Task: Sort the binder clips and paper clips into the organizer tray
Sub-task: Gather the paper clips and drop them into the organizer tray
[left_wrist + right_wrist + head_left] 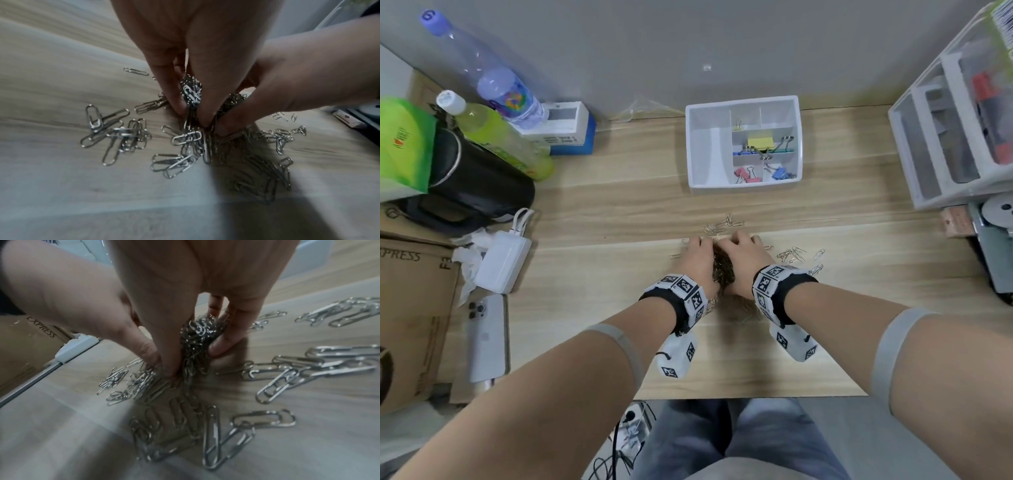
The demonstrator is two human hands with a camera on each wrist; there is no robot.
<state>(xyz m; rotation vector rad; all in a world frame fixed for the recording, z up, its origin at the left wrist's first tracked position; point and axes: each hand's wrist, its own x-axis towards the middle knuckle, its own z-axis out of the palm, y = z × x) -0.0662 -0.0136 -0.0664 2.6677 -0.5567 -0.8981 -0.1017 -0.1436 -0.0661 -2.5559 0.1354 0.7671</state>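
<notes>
A heap of silver paper clips (723,268) lies mid-table, squeezed between my two hands. My left hand (697,255) curls its fingers round the heap's left side, and my right hand (743,254) cups the right side. In the left wrist view my left hand (191,113) presses into the bunch of paper clips (191,93). In the right wrist view my right hand (195,356) grips the ball of paper clips (197,335) between thumb and fingers. Loose paper clips (798,255) lie scattered around. The white organizer tray (743,100) behind holds yellow (760,141), pink (747,174) and blue binder clips (779,173).
Two bottles (496,85), a black bag (479,185), a cardboard box (410,308), a white charger (503,262) and a phone (486,339) crowd the left side. A white drawer unit (955,144) stands at the right. The table's front edge (722,397) is close to my lap.
</notes>
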